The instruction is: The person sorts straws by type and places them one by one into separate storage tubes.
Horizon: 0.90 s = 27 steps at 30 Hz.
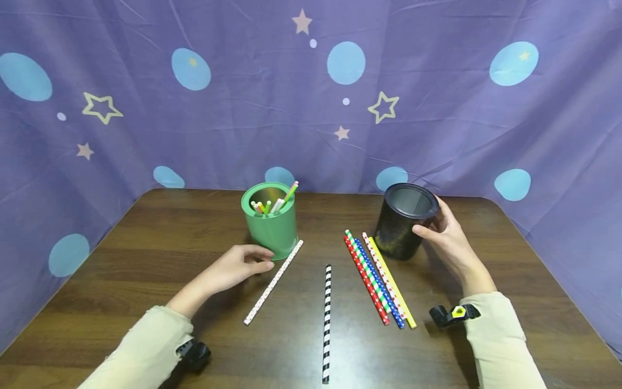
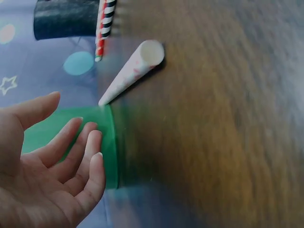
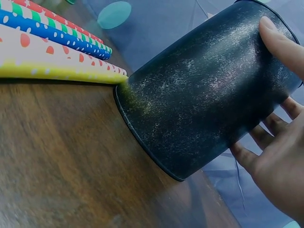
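A green can (image 1: 272,235) holding several thin sticks (image 1: 267,207) stands at the back, left of the middle. In front of it is my left hand (image 1: 238,267), fingers loosely bent and holding nothing, its fingertips close to the can's lower side. Just right of those fingertips a white spotted paper straw (image 1: 274,282) lies aslant on the table. My right hand (image 1: 454,237) grips a black can (image 1: 398,229) from its right side, thumb on the near side and fingers behind. In the right wrist view the black can's (image 3: 199,90) wall shows worn, speckled paint. The head view looks into its open top.
Between the cans, several patterned paper straws (image 1: 376,281) in red, green-striped, blue, red-dotted white and yellow lie side by side, their far ends near the black can. A black-and-white striped straw (image 1: 327,324) lies nearer me on the brown table (image 1: 146,259). A purple curtain (image 1: 262,108) hangs behind.
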Each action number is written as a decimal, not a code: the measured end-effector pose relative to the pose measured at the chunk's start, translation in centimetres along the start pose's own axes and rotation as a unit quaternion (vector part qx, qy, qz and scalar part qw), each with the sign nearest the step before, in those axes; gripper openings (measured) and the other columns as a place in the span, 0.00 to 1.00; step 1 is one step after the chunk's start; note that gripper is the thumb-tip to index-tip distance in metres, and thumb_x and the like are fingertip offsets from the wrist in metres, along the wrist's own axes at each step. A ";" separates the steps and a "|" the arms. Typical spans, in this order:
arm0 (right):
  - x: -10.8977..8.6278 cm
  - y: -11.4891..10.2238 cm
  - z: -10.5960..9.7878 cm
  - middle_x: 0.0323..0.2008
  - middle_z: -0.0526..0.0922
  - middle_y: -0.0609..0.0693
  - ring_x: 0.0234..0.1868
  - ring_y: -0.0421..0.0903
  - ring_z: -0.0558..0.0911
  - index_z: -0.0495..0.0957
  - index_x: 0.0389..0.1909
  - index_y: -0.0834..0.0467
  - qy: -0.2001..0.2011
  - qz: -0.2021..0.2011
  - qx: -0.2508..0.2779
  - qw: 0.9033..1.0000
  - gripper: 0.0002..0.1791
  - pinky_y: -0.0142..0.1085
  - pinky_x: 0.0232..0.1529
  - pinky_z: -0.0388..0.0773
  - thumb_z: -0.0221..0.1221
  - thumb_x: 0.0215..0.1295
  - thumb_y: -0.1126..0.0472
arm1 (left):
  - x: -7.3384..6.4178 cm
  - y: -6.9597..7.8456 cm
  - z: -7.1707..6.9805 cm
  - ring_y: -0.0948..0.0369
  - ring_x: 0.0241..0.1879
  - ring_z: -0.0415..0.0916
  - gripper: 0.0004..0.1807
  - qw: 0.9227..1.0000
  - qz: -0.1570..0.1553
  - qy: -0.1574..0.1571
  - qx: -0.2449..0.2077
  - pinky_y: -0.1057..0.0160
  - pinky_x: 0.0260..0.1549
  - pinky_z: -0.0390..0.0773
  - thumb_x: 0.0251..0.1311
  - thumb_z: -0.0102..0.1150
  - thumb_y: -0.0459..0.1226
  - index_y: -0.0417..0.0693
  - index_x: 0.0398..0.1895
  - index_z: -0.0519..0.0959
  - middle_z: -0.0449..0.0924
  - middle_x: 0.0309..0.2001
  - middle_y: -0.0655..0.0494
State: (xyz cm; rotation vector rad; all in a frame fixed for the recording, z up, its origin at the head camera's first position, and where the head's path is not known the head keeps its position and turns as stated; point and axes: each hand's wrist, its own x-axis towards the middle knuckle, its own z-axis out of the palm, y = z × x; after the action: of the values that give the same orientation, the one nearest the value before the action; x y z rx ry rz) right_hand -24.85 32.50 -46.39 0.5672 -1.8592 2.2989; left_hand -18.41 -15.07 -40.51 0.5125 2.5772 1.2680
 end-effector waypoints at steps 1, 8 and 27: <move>0.1 0.3 -0.3 0.71 0.62 0.55 0.66 0.47 0.66 0.55 0.76 0.50 0.001 0.002 0.000 1.000 0.47 0.31 0.59 0.70 0.67 0.58 0.71 | 0.2 0.0 0.3 0.62 0.37 0.79 0.22 1.000 -0.005 -0.002 0.004 0.61 0.36 0.77 0.63 0.64 0.41 0.33 0.53 0.80 0.83 0.46 0.46; -0.1 -0.5 0.3 0.71 0.62 0.53 0.66 0.47 0.66 0.54 0.76 0.50 -0.005 0.003 -0.004 1.000 0.45 0.30 0.58 0.71 0.63 0.61 0.74 | 1.3 0.2 1.5 0.60 0.40 0.78 0.20 0.999 -0.013 -0.015 0.028 0.60 0.42 0.76 0.60 0.66 0.40 0.33 0.50 0.82 0.84 0.41 0.50; -1.2 -4.0 3.6 0.71 0.60 0.54 0.68 0.47 0.63 0.51 0.77 0.52 0.018 0.047 -0.042 0.998 0.45 0.28 0.60 0.68 0.61 0.63 0.74 | 1.7 1.5 3.7 0.67 0.25 0.74 0.08 0.984 -0.051 0.020 0.167 0.62 0.29 0.76 0.52 0.72 0.42 0.49 0.30 0.85 0.78 0.22 0.64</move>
State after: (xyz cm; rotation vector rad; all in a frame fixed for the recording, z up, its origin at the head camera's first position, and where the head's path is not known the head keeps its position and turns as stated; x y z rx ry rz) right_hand -21.72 30.10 -42.55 0.4343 -1.9952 2.2588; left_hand -18.31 -10.83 -41.61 0.4086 2.8257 0.8240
